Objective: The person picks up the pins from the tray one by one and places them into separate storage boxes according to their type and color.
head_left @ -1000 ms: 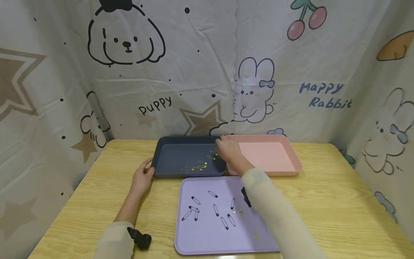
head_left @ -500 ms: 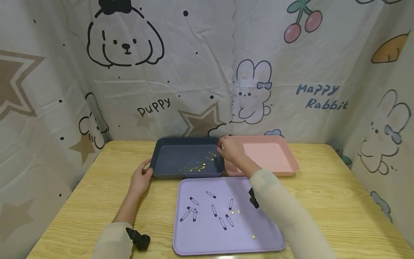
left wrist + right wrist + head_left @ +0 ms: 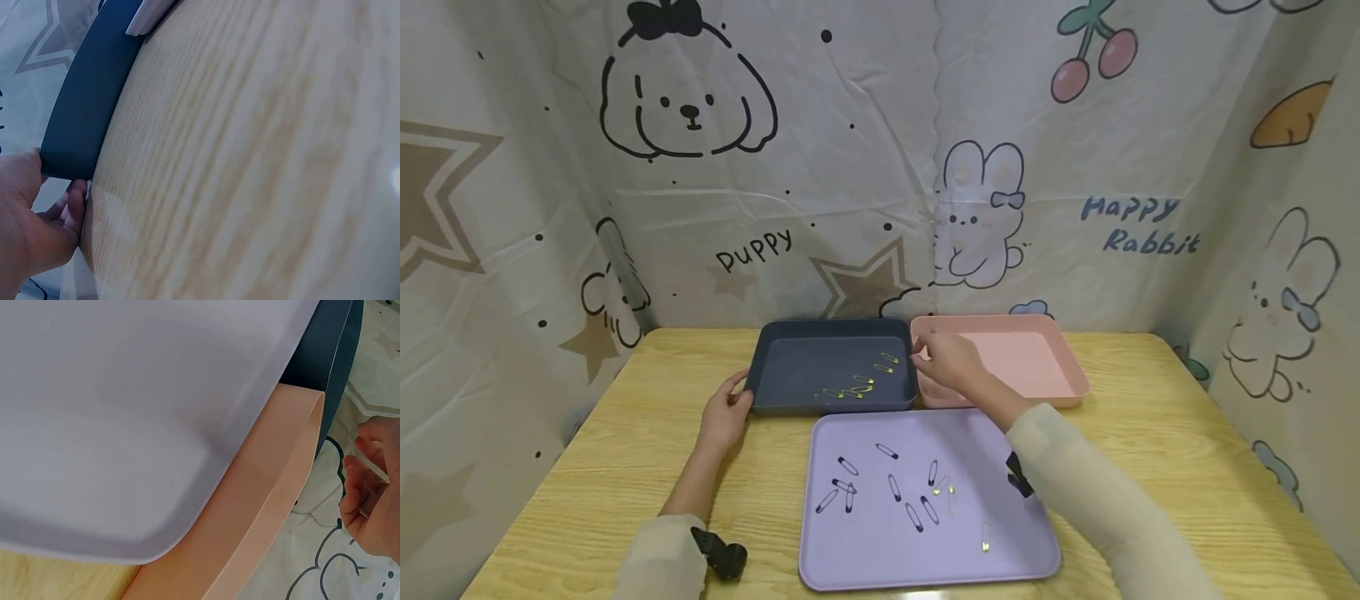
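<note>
My left hand grips the left end of a dark blue tray; the left wrist view shows thumb and fingers at the corner of this tray. Several gold safety pins lie in it, toward its front and right side. My right hand hovers over the left end of a pink tray, fingers loosely bent and holding nothing. On a lilac tray in front lie several black safety pins and a few gold safety pins on its right half.
All the trays stand on a wooden table. The dark and pink trays sit side by side at the back, with the lilac one close before them. A printed cloth hangs behind and at both sides.
My right hand has moved right, from the dark tray's right edge to over the pink tray, and its fingers have loosened. My left hand stays at the dark tray. The view has shifted slightly.
</note>
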Tool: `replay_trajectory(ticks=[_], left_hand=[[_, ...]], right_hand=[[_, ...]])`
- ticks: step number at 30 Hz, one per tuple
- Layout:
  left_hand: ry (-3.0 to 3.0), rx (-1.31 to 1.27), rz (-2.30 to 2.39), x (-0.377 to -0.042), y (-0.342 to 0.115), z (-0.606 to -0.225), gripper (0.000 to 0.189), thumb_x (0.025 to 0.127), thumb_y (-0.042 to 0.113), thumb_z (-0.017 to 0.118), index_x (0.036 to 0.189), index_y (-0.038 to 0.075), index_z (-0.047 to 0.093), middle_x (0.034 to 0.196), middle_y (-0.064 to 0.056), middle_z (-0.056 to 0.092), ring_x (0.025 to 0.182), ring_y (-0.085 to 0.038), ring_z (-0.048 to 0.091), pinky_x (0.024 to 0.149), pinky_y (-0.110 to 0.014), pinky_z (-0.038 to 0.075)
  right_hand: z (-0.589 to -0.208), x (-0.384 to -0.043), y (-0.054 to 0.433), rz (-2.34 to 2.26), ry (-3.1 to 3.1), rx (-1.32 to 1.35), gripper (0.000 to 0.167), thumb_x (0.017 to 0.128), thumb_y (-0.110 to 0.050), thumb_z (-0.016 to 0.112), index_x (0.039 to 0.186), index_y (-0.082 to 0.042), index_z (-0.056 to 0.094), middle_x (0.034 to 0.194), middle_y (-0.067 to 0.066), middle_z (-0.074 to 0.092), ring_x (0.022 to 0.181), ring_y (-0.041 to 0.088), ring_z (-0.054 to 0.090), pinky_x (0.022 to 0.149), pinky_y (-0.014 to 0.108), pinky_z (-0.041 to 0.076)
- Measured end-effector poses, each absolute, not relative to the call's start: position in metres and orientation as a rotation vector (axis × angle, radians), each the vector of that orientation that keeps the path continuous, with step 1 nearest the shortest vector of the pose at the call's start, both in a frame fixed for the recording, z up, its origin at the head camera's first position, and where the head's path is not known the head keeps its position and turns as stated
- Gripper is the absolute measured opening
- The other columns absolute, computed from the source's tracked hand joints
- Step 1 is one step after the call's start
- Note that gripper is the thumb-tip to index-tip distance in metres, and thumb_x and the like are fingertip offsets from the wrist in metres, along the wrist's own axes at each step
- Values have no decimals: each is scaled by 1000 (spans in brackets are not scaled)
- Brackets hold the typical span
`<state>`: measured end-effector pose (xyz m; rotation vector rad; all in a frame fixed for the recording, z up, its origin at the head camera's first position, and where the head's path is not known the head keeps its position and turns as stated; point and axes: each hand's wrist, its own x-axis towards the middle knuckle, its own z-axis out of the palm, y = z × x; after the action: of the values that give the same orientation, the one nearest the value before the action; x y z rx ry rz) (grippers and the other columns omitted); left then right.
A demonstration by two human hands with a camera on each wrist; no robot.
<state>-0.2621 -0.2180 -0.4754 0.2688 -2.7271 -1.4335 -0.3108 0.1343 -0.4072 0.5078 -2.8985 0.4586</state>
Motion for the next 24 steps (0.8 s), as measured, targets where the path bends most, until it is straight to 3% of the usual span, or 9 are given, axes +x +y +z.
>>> replay_trajectory(ticks=[5, 13, 24], left_hand=[[-2734, 276, -1430, -262, -216, -476, 47, 98, 22, 39, 144, 17, 36, 115, -18, 57, 93, -21, 51, 74, -26, 38], [-2735, 276, -1438, -262, -217, -475, 47, 98, 22, 40, 145, 16, 36, 115, -18, 56, 91, -20, 51, 71, -25, 39], [-2733, 267, -1437, -263, -217, -478, 47, 98, 23, 40, 144, 17, 37, 115, -17, 58, 90, -19, 52, 71, -24, 39]], right_hand=[[-405, -299, 142, 588, -2941, 496, 19, 85, -27, 62, 93, -11, 69, 69, 0, 57, 61, 13, 49, 54, 25, 38], [-406, -276, 159, 894, -2877, 568, 12, 81, -21, 67, 85, -10, 70, 72, 2, 58, 66, 13, 49, 62, 26, 39], [-415, -242, 186, 1153, -3028, 713, 8, 82, -22, 70, 86, -15, 70, 74, -3, 59, 70, 12, 49, 60, 23, 42]])
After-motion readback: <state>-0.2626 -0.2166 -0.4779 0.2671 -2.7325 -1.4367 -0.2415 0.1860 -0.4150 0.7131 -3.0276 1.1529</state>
